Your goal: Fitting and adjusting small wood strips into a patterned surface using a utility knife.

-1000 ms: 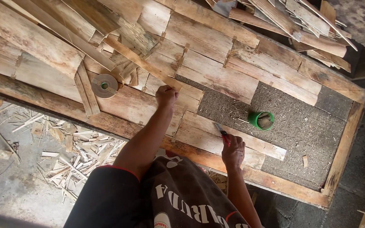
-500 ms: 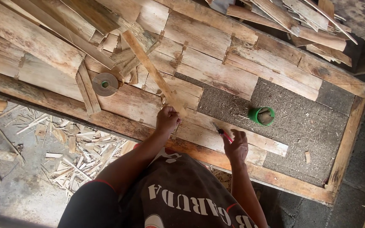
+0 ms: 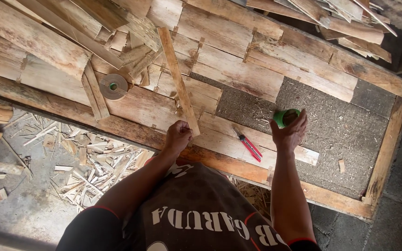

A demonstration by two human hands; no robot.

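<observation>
My left hand (image 3: 177,136) grips the near end of a long thin wooden strip (image 3: 176,74) that lies across the veneer sheets on the wooden frame (image 3: 387,153). Over on the grey board, my right hand (image 3: 290,132) closes around a green tape roll (image 3: 282,116). A red-handled cutter (image 3: 248,144) lies on a veneer piece between my two hands, untouched.
A brown tape roll (image 3: 113,86) sits on the veneer at the left. Loose wooden slats (image 3: 340,23) pile up at the far side. Wood scraps and shavings (image 3: 84,158) litter the concrete floor left of the frame.
My left hand pulled the wooden strip toward me. My right hand let go of the red cutter, which now lies on the veneer, and moved right onto the green tape roll.
</observation>
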